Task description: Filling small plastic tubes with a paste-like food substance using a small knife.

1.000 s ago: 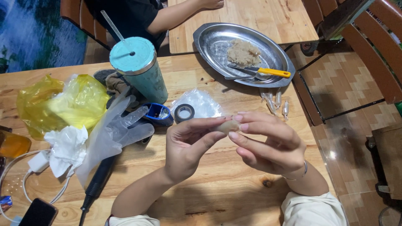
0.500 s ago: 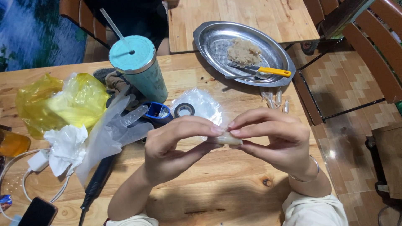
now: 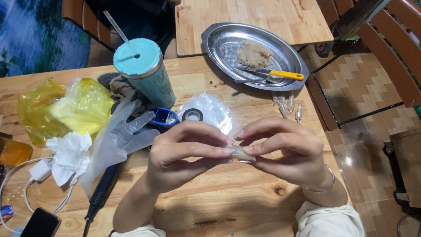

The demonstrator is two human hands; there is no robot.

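Observation:
Both of my hands meet over the wooden table (image 3: 219, 210). My left hand (image 3: 182, 153) and my right hand (image 3: 287, 151) pinch a small pale translucent piece (image 3: 242, 153) between their fingertips; most of it is hidden by the fingers. A thin bangle circles my right wrist. Just beyond my hands lie a clear plastic bag (image 3: 210, 109) and a small dark ring (image 3: 192, 115).
An oval metal tray (image 3: 223, 44) holds a beige lump (image 3: 254, 53) and a yellow-handled knife (image 3: 280, 74). A teal tumbler with a straw (image 3: 147, 72), yellow plastic bags (image 3: 61, 107), a clear glove (image 3: 118, 136), tissue, cables and a phone (image 3: 41, 224) fill the left side. Chairs stand right.
My hands have come closer together and lower, turning the small pale piece between the fingertips. The person across the table has drawn their arm out of view.

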